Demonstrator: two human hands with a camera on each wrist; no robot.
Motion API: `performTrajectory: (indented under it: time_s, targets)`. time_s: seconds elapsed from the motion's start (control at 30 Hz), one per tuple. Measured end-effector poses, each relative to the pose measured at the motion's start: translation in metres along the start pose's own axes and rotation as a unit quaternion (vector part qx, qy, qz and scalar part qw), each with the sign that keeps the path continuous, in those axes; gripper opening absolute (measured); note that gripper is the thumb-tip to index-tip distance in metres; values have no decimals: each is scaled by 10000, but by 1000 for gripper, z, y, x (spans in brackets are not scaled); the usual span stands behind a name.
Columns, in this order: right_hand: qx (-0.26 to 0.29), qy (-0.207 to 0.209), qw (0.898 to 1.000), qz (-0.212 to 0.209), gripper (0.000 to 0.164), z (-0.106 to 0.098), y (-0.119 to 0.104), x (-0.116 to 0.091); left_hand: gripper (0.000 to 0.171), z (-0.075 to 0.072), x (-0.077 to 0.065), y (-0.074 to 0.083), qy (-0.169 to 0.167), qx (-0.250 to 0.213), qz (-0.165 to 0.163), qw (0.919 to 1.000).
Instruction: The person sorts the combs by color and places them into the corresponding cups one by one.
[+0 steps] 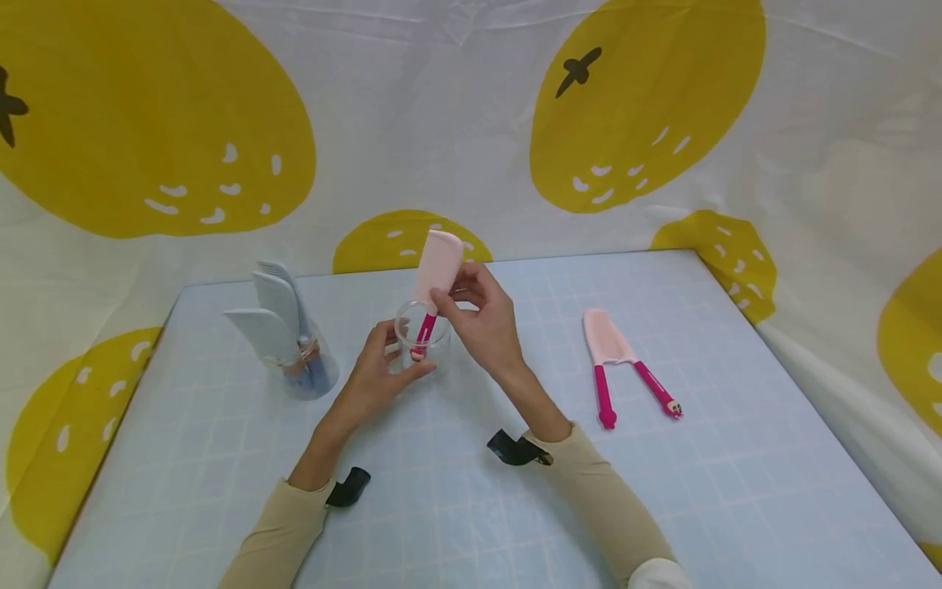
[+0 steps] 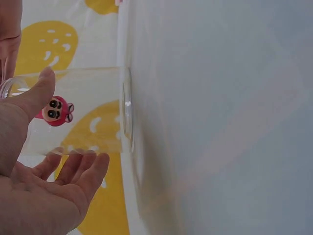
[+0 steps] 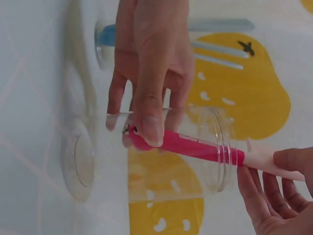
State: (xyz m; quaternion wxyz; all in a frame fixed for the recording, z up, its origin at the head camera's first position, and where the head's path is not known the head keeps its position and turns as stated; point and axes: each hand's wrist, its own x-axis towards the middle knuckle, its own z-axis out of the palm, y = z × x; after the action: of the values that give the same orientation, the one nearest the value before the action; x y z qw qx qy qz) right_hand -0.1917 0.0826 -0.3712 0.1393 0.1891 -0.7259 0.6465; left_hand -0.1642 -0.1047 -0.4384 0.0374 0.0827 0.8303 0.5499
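The left forearm (image 1: 305, 470), clad in a beige sleeve (image 1: 280, 532), is angled up and rightward from the lower edge of the head view; the right forearm (image 1: 540, 405), likewise sleeved, is slanted up and leftward from the lower right. Both hands are held close together near the centre. The left hand (image 1: 379, 378) is placed lower and further left, its thumb (image 1: 415, 373) parted from the curved fingers — these are seen below it in the left wrist view. The right hand (image 1: 486, 323) is raised slightly higher — thumb and fingers bent in a pinch.
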Motion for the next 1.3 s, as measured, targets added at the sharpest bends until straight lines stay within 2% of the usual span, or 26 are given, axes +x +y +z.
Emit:
performTrajectory:
  time_s: [0.2,0.43,0.57,0.73,0.9,1.0,1.3]
  targets:
    - [-402,-234,9989,99,31,3,5,-2,83,-1,0,0,21,72,11,10000]
    - [-724,-513,9961,-36,32,4,7,-1,82,-2,0,3,12,21,104,9999]
    - [-1097,-499,9927,-86,33,4,9,-1,83,-2,-1,2,-6,34,101,9999]
    - [-1479,-645,9868,137,37,1,10,0,86,-1,-1,2,1,53,0,10000]
    - [-1630,-1072,9797,449,40,-9,10,-1,87,1,0,0,9,2,-6,10000]
    - [-1711,-1188,9765,557,38,-17,12,-4,87,1,1,-1,4,19,0,10000]
    - [-1937,-1044,9733,659,35,-49,19,-10,90,1,0,0,25,99,-157,9998]
